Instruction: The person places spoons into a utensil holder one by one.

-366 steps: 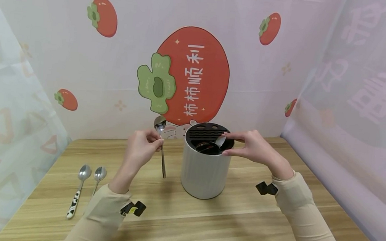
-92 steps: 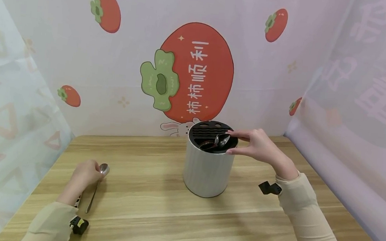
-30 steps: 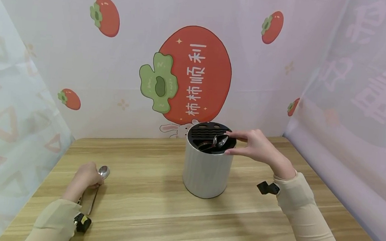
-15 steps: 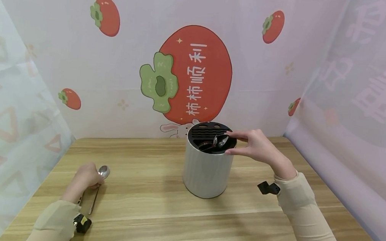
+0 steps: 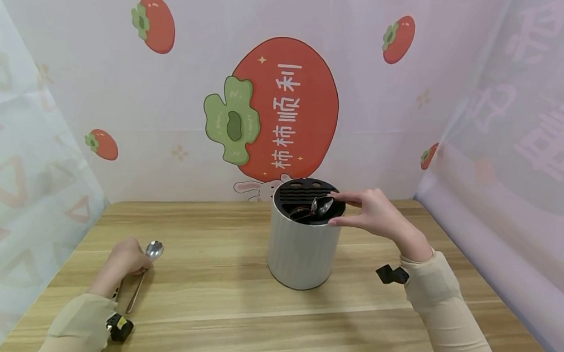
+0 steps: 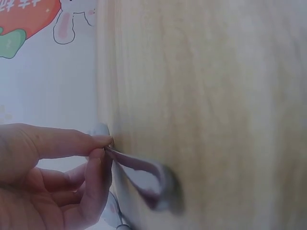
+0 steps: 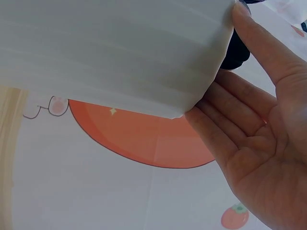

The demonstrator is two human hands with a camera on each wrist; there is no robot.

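Observation:
My left hand (image 5: 126, 258) is low over the left of the table, its thumb and fingertips pinching a metal spoon (image 5: 154, 250) near the neck. The bowl points away from me; the slim handle runs back toward me, and in the left wrist view the spoon handle (image 6: 158, 184) is blurred. Beneath this hand is a second spoon with a black-and-white handle (image 5: 115, 294), mostly hidden. My right hand (image 5: 374, 212) grips the rim of a white cylindrical utensil holder (image 5: 302, 256), thumb at the near side and fingers farther back. Spoon bowls (image 5: 323, 205) stick up from its opening.
The holder's black top (image 5: 303, 192) has slots and round holes, with dark-rimmed rounded items (image 5: 300, 213) inside. Behind the wooden table (image 5: 228, 328) hangs a persimmon-print cloth (image 5: 192, 56), and more cloth closes both sides.
Over twelve seconds, my left hand has gone from beside the holder to the spoons at left; another spoon bowl shows in the holder. Lately the pinched spoon's bowl has turned slightly; my right hand stays put.

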